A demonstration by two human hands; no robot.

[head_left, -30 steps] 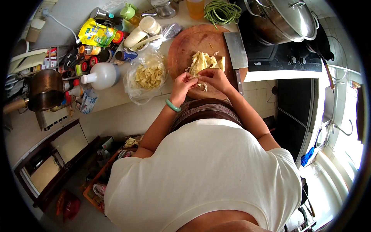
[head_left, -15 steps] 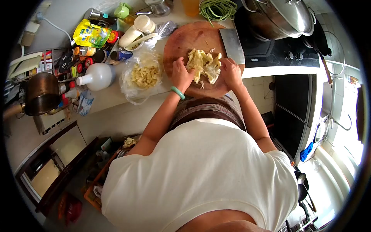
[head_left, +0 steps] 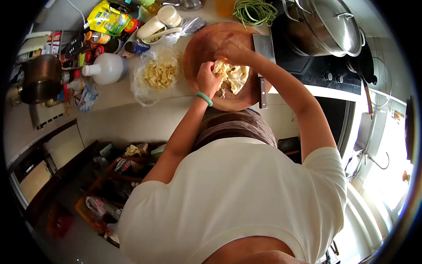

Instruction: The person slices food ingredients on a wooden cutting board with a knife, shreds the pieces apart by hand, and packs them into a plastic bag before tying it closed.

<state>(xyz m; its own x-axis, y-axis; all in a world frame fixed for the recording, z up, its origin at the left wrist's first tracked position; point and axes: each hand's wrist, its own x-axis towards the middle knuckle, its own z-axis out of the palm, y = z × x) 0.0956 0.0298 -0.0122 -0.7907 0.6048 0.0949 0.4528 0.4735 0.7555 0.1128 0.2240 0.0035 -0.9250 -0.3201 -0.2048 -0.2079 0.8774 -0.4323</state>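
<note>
A crumpled, pale-yellow sheet of food [head_left: 236,80] lies on the round wooden chopping board [head_left: 200,46]; I cannot make out its exact kind. My left hand [head_left: 207,79], with a green bangle at the wrist, pinches the food's left edge. Over the food's upper edge reaches my right hand [head_left: 235,53], its fingers blurred and partly hidden, so its grip does not show. Along the board's right side rests a cleaver [head_left: 263,48], its dark handle [head_left: 263,93] toward me. Left of the board, a clear plastic bag [head_left: 140,90] holds cut pale-yellow pieces [head_left: 160,75].
Green beans [head_left: 255,12] sit behind the board. A large lidded steel pot [head_left: 325,26] stands on the stove to the right. At left are a white jug [head_left: 105,69], a yellow pouch [head_left: 107,18], several jars and a hanging saucepan [head_left: 41,79].
My right hand has moved left and away from me, from the food's right side to its upper edge. That uncovers the cleaver's handle. My left hand stays at the left edge.
</note>
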